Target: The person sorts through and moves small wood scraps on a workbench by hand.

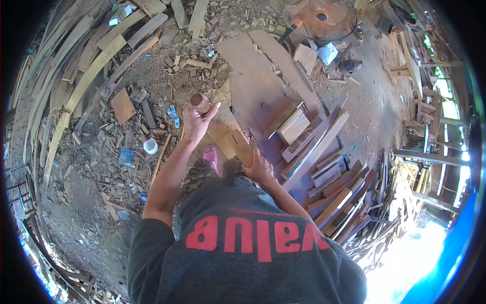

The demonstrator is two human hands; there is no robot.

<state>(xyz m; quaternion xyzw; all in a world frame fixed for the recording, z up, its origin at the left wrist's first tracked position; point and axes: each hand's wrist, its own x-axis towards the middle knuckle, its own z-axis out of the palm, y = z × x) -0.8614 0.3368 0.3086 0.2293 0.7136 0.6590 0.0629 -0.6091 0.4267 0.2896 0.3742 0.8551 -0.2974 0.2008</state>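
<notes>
My left hand (pixel 196 121) is raised in front of me and grips a short round wooden cylinder (pixel 199 103), its end pointing up. Lower and closer to my body, my right hand (pixel 259 169) holds a flat tan wooden block (pixel 238 146) by its near end. The block stands tilted over a light wooden board (pixel 223 129) on the ground. The two hands are about a forearm's length apart. A pink sandal (pixel 210 155) shows between my arms.
Stacked short planks and offcuts (pixel 329 172) lie to the right. Long curved boards (pixel 76 81) pile up at the left. A white cup (pixel 150 146) and blue scraps sit on the dirt. A wide board (pixel 258 76) and a round rusty disc (pixel 320 17) lie ahead.
</notes>
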